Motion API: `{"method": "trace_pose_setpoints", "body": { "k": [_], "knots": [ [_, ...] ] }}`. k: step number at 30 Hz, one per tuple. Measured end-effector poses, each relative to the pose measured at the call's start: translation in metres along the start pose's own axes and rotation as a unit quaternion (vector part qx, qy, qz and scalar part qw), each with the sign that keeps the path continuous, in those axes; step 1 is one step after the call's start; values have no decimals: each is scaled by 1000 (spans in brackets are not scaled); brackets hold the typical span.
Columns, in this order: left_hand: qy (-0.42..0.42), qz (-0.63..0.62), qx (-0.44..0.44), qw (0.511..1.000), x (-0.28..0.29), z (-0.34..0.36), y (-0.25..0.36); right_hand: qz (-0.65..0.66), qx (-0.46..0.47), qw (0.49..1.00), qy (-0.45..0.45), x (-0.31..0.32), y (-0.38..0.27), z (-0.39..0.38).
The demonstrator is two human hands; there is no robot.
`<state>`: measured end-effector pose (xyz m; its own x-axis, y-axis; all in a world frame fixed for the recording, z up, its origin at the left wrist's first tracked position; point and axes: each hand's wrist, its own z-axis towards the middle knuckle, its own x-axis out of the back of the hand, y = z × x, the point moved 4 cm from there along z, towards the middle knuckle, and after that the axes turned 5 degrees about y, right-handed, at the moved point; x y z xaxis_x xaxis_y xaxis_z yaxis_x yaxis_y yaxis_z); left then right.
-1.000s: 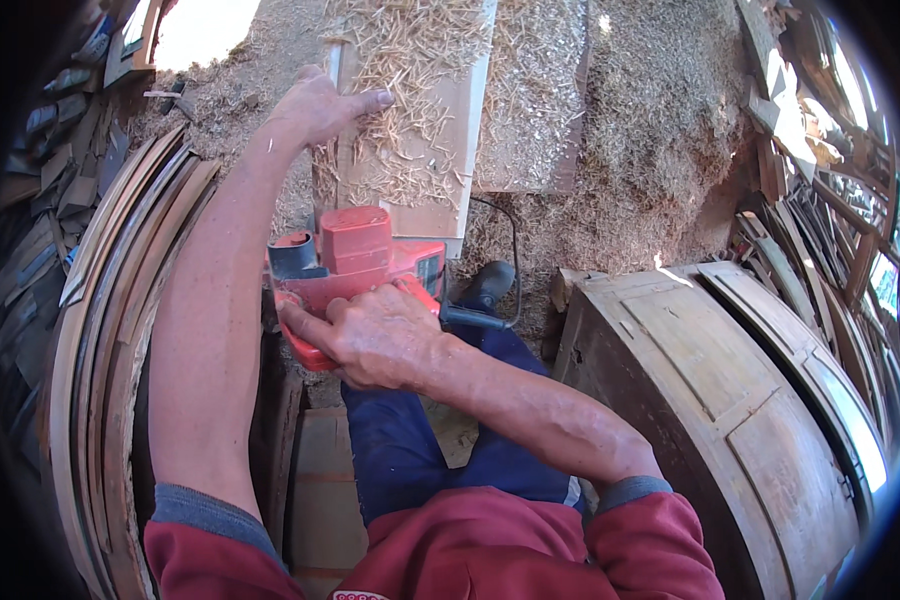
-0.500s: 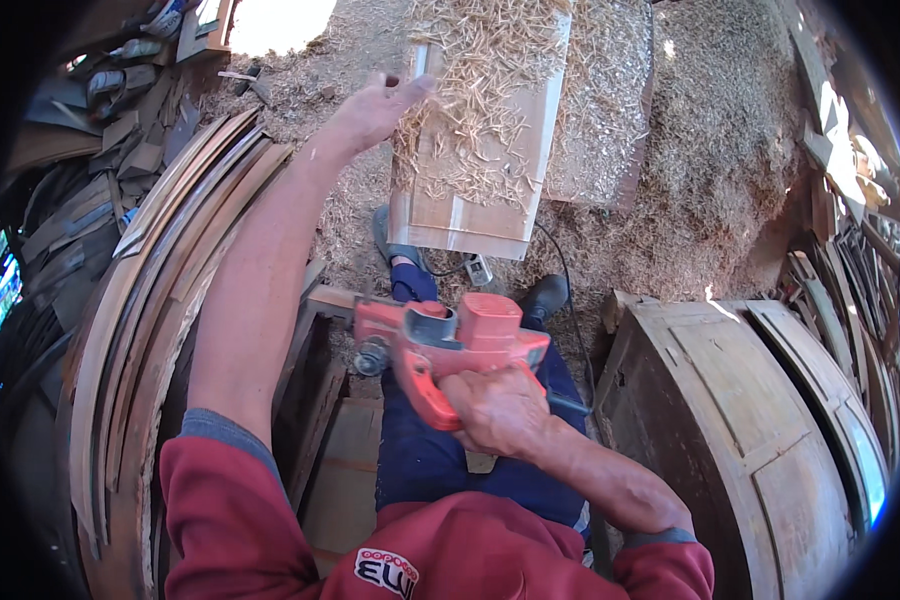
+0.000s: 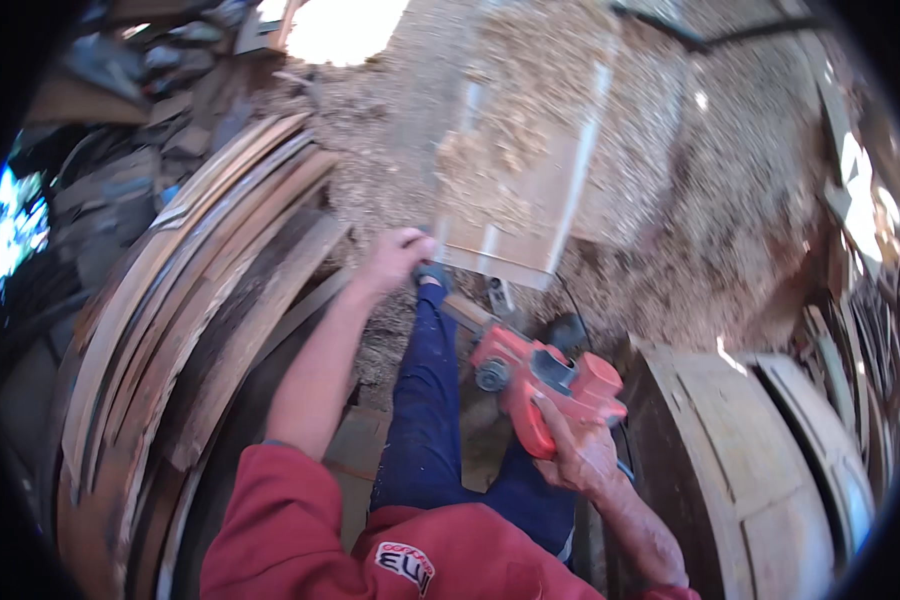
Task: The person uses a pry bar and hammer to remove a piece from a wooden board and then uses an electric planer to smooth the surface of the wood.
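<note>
My right hand (image 3: 582,456) is wrapped round the handle of a red electric planer (image 3: 562,388), held over my right leg. The planer's grey round side knob points left. Just off the near left corner of a wooden panel (image 3: 515,255) is my left hand (image 3: 398,262). Its fingers are smeared by motion, and whether they touch the panel's edge I cannot tell. Curly wood shavings (image 3: 500,150) cover much of the panel. A small grey metal piece (image 3: 499,294) shows below the panel's near edge.
Long boards (image 3: 210,290) are stacked along my left side. At the right stand old panelled wooden doors (image 3: 735,440). A dark cable (image 3: 574,298) hangs near the panel's right corner. Shavings (image 3: 735,200) lie heaped on the ground beyond. Scrap wood (image 3: 100,170) piles at the far left.
My left hand has come back from over the panel's left edge to its near corner. The planer in my right hand has swung to the right. The whole view has shifted and blurred.
</note>
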<state>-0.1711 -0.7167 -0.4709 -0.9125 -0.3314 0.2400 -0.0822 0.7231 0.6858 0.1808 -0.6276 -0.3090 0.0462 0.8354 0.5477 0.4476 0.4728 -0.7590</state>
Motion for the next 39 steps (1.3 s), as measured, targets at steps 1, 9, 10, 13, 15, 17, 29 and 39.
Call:
{"method": "trace_pose_setpoints", "body": {
  "k": [1, 9, 10, 13, 15, 17, 29, 39],
  "knots": [
    [14, -36, 11, 999, -10, -4, 15, -12, -55, 998, -36, -1, 1, -5],
    [1, 34, -59, 998, -19, 28, 14, 73, 23, 995, 61, -3, -18, 33],
    [5, 21, -71, 997, -27, 38, 9, 63, 17, 996, 55, -3, -26, 48],
    [27, 51, -113, 992, -14, 30, -16, 90, 26, 995, 17, -13, -65, 86],
    [-6, 113, -122, 986, -17, 34, -18, 101, 21, 995, 4, -15, -83, 105],
    [-7, 121, -117, 986, -24, 36, -11, 105, 7, 994, -3, -15, -96, 124],
    [159, 253, -186, 936, -23, 32, 135, 170, -79, 982, -16, -12, -115, 178],
    [35, 423, -139, 895, -127, 49, 259, 291, -197, 935, 54, 7, -34, 136]
  ]
}}
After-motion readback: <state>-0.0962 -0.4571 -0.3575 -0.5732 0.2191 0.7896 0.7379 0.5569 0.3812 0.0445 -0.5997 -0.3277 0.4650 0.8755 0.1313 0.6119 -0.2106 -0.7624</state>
